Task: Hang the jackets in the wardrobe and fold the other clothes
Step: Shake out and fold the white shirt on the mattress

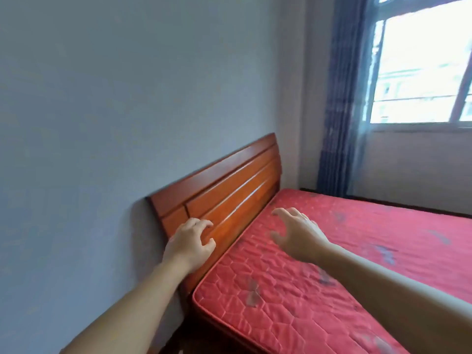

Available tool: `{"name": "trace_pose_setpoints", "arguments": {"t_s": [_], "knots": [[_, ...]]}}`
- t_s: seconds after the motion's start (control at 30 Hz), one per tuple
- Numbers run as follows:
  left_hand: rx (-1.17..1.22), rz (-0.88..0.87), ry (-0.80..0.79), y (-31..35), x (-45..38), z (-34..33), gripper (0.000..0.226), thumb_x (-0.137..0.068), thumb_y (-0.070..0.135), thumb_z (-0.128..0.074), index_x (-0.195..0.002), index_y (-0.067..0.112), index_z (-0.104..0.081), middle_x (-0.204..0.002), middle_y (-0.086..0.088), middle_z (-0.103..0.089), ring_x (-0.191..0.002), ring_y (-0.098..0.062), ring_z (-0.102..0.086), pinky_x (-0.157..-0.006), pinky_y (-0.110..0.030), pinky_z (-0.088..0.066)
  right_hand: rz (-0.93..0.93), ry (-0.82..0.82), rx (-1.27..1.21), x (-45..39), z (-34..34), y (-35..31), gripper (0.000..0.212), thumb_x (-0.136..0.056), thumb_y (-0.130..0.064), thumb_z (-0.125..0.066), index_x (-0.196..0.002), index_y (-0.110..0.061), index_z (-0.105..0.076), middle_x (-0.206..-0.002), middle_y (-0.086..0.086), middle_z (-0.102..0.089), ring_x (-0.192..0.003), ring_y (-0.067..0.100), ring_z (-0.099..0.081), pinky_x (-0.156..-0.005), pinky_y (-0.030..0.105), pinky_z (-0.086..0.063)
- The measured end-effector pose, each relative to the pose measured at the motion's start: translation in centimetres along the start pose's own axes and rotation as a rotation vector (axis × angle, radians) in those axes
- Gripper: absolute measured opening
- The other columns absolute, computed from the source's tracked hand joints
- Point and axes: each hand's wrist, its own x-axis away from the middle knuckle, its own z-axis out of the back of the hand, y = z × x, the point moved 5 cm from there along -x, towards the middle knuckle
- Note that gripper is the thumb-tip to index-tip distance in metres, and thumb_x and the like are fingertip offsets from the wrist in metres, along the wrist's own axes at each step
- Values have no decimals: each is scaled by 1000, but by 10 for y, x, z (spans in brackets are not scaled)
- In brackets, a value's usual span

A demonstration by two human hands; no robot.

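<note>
Two empty hands, left hand (pixel 190 242) loosely curled, right hand (pixel 297 232) spread, seemingly above mattress (pixel 293 290)

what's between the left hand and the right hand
In the head view, the gap between the left hand and the right hand shows only the wooden headboard and the near edge of the red quilted mattress. Neither hand holds anything.

A plain grey-blue wall (pixel 107 98) fills the view left of and above the fingers. A reddish wooden headboard (pixel 229 185) stands against it, just behind the fingers. A red quilted mattress (pixel 293 290) with scattered dark marks spreads below and right of the fingers. Beyond them, in the far corner, a blue curtain (pixel 342 98) hangs beside a bright window (pixel 421 67), which lets in daylight.
</note>
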Motion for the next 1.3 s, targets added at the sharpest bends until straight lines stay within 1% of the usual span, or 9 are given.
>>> {"name": "trace_pose_setpoints", "arguments": {"t_s": [0.1,0.23,0.4,0.57,0.73,0.87,1.03,1.17,1.3], "knots": [[121,-199,-124,85,-13,-65,40,-83,30,-65,-123,25,-61,-126,0,-58,-118,-20,-53,-101,-34,-43,-245,56,96,57,36,77,53,-88,-49,-54,-136,-30,-41,-133,1,-48,-122,26,-48,-99,41,-38],[250,-464,-261,213,5,-126,40,-83,27,-65,-123,21,-61,-124,-3,-58,-118,-22,-53,-103,-35,-41,-524,131,157,153,89,150,52,-88,-48,-55,-135,-29,-43,-132,2,-50,-120,26,-50,-97,38,-43],[318,-727,-398,364,66,-163,41,-83,30,-65,-124,27,-59,-129,1,-55,-117,-21,-54,-98,-38,-46,-804,270,172,288,158,213,54,-89,-47,-55,-138,-28,-43,-139,2,-49,-125,23,-49,-103,41,-42],[367,-923,-472,469,143,-180,41,-85,31,-64,-125,29,-59,-129,3,-55,-115,-21,-55,-94,-37,-48,-1030,372,145,403,209,253,53,-89,-48,-54,-137,-28,-43,-139,3,-48,-125,24,-49,-103,44,-41],[350,-1071,-500,541,204,-192,43,-85,36,-61,-128,33,-56,-134,5,-53,-120,-18,-52,-95,-34,-48,-1151,460,134,487,249,267,54,-90,-50,-52,-139,-30,-41,-142,2,-45,-125,23,-49,-101,43,-44],[400,-1181,-509,594,236,-197,43,-85,38,-60,-128,35,-55,-135,7,-53,-121,-17,-52,-94,-34,-49,-1251,517,158,535,273,272,52,-90,-51,-51,-138,-33,-41,-143,-1,-44,-124,20,-50,-93,37,-45],[465,-1353,-504,639,261,-198,43,-86,37,-60,-129,36,-55,-131,9,-55,-117,-13,-52,-88,-27,-49,-1366,567,222,571,293,263,51,-91,-50,-51,-137,-32,-41,-142,-3,-45,-124,20,-50,-99,39,-44],[498,-1374,-534,657,254,-210,45,-85,37,-58,-130,38,-53,-133,11,-52,-116,-10,-51,-84,-23,-46,-1427,632,288,576,309,257,51,-92,-49,-51,-138,-32,-40,-142,-4,-45,-125,19,-49,-100,41,-45],[459,-1377,-574,671,248,-231,45,-86,35,-58,-131,38,-53,-135,10,-50,-119,-12,-49,-84,-26,-50,-1445,655,348,580,317,256,52,-92,-49,-50,-140,-30,-40,-142,-3,-46,-126,20,-48,-102,42,-44]]}}
